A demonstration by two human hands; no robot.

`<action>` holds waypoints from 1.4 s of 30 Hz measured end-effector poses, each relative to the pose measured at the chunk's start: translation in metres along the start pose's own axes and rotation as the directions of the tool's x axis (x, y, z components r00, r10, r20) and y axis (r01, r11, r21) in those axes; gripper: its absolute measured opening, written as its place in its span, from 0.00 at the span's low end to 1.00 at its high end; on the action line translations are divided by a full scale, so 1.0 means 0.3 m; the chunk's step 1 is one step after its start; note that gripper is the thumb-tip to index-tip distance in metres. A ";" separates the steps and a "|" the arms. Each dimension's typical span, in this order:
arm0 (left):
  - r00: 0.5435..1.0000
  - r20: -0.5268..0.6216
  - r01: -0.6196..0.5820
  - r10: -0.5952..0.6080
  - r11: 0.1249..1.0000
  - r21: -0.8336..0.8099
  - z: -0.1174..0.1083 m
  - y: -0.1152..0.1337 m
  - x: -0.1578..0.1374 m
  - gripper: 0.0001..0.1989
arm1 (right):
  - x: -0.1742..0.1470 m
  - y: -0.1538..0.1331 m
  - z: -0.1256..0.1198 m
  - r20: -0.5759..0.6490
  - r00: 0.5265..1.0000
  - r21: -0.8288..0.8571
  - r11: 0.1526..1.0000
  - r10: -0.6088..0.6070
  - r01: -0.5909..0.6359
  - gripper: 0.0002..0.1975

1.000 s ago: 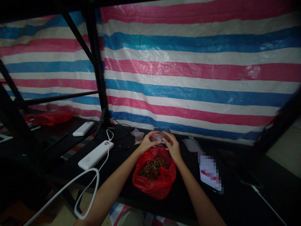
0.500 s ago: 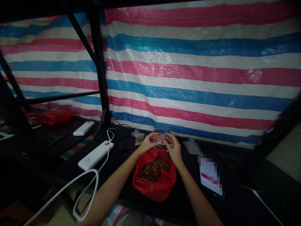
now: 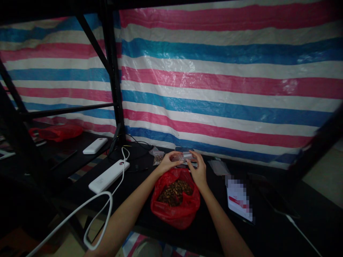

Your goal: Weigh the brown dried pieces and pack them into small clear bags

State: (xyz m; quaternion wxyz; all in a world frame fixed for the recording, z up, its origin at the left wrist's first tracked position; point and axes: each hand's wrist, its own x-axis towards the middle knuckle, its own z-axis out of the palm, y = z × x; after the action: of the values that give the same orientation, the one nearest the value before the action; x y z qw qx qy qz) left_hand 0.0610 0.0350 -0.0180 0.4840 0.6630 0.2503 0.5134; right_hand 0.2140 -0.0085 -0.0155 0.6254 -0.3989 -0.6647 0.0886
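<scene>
Between both hands is a small clear plastic bag [image 3: 185, 156], held just beyond a red plastic bag. My left hand [image 3: 168, 162] has its fingers closed on the clear bag's left side. The right side is pinched by my right hand [image 3: 197, 166], with the thumb towards me. What the clear bag contains is too small to make out. The open red bag [image 3: 171, 216] stands between my forearms, filled with brown seed-like pieces [image 3: 175, 192]. Left of my left hand lies another small clear bag [image 3: 158, 156] with light brown pieces in it.
A white power bank [image 3: 108, 177] with a white cable [image 3: 110, 207] lies to the left. On the right are a stack of clear bags [image 3: 218, 167] and a lit phone [image 3: 239, 201]. A black metal post [image 3: 114, 71] rises at the left, before a striped sheet [image 3: 214, 82].
Both hands stay almost in place on the clear bag. The bag's sheen and shape between the fingers differ slightly.
</scene>
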 end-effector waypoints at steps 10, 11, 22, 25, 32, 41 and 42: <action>0.995 0.088 -0.072 0.055 0.977 0.200 -0.015 0.013 0.054 0.21 | 0.008 0.082 -0.012 -0.355 0.924 0.008 0.989 0.141 -0.148 0.17; 0.994 0.084 -0.085 0.066 0.968 0.237 -0.017 0.013 0.081 0.21 | 0.011 0.096 -0.015 -0.377 0.910 0.015 0.984 0.170 -0.177 0.17; 0.996 0.005 0.073 -0.084 0.902 0.426 0.059 -0.037 0.342 0.41 | 0.018 0.136 -0.076 -0.395 0.901 -0.061 0.974 0.178 -0.219 0.18; 0.981 0.109 0.107 -0.160 0.916 0.388 0.045 -0.007 0.260 0.38 | 0.022 0.118 -0.083 -0.377 0.908 -0.040 0.976 0.183 -0.214 0.17; 0.891 0.268 0.154 -0.367 0.799 0.581 -0.127 0.059 -0.044 0.28 | 0.038 -0.027 -0.064 -0.280 0.956 -0.091 0.988 0.091 -0.121 0.13; 0.907 0.321 0.049 -0.273 0.824 0.564 -0.115 0.045 -0.119 0.28 | 0.008 -0.043 -0.055 0.682 0.708 0.186 0.893 0.184 -0.411 0.16; 0.893 0.342 0.037 -0.292 0.806 0.591 -0.113 0.039 -0.121 0.27 | 0.001 -0.042 -0.053 0.734 0.654 0.183 0.875 0.182 -0.448 0.18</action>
State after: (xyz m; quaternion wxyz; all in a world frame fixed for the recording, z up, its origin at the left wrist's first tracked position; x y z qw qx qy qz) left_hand 0.0150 0.0133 -0.0232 0.3492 0.8456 0.3409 0.2162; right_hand 0.2231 -0.0227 -0.0043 0.3625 -0.3291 -0.7424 0.4573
